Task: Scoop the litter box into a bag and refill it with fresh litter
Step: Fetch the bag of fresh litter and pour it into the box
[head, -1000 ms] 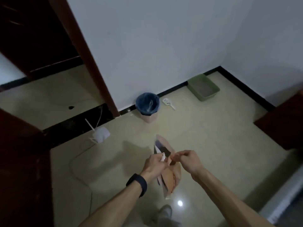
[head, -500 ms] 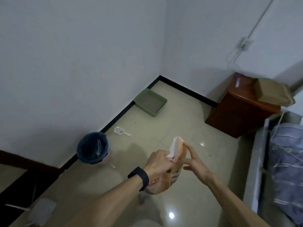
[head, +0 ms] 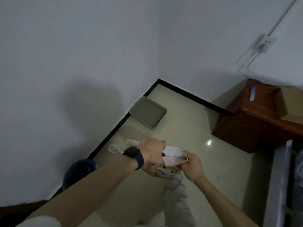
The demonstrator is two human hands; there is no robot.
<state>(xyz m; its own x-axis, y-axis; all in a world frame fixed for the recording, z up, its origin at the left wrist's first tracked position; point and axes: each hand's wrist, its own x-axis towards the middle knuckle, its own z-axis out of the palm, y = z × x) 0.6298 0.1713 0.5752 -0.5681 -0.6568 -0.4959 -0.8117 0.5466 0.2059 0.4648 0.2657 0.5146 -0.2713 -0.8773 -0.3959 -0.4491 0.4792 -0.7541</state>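
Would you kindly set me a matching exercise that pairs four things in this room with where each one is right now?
Things:
1. litter box
2. scoop
3. pink bag
4. bin

Places:
A. held between the left hand and the right hand
B. on the floor, partly hidden behind the left arm
C. on the floor in the corner of the room, against the wall
D. lying on the floor beside the black skirting, between the other two floor items

Pairs: 1-C, 2-D, 3-A, 4-B
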